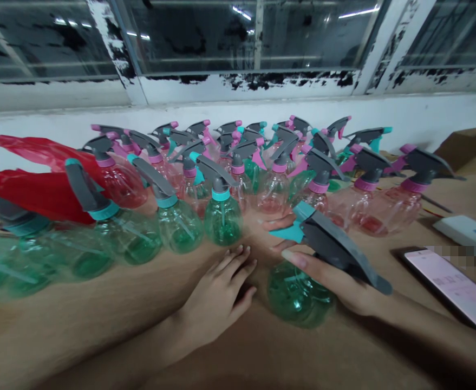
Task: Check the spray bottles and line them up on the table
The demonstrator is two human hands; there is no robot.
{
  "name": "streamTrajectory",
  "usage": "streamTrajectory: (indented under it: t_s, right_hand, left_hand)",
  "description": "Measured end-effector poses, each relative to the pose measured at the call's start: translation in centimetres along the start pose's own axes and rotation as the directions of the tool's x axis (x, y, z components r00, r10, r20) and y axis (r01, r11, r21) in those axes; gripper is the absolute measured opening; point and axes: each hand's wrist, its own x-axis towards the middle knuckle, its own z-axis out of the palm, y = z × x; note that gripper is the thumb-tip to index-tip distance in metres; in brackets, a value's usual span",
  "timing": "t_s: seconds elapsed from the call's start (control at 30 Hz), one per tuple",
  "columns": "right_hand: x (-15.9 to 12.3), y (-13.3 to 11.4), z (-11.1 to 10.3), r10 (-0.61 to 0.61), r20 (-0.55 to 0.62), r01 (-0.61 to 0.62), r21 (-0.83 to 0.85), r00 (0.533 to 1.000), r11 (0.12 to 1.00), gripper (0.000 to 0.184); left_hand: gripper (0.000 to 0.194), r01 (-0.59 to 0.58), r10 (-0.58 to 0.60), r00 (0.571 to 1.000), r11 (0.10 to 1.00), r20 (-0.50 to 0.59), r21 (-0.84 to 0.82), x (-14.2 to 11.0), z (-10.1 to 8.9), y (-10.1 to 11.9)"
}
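My right hand [323,273] is wrapped round the neck of a green spray bottle [298,298] with a grey and teal trigger head. The bottle is at the middle right of the table, its nozzle facing away to the left. To its left, my left hand [221,292] lies palm down with the fingers stretched out, holding nothing. Just beyond those fingertips stands another green spray bottle [223,222], part of a row of green bottles running to the left. Part of the held bottle's neck is hidden by my right fingers.
Several pink spray bottles [272,192] with grey heads crowd the back, below the window wall. Red plastic bags [38,192] lie at the left. On the right are a phone [452,287], a white box [467,230] and a brown carton [465,149].
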Motion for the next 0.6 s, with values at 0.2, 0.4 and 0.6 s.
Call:
streamTrajectory:
  t_s: [0.2,0.4,0.6]
  right_hand:
    - [-0.4,0.7,0.0,0.028,0.009,-0.028,0.003,1.000,1.000,0.014]
    - [-0.3,0.8,0.1,0.047,-0.019,-0.046,0.016,0.999,0.999,0.012]
    - [-0.6,0.7,0.1,0.054,-0.031,-0.054,-0.015,0.998,0.998,0.017]
  left_hand:
    - [0.040,-0.003,0.003,1.000,1.000,0.024,0.004,0.1,-0.2,0.0]
    - [0.039,0.010,-0.010,1.000,1.000,0.013,-0.001,0.0,-0.1,0.0]
    - [0.040,0.003,-0.003,1.000,1.000,0.011,0.000,0.0,-0.1,0.0]
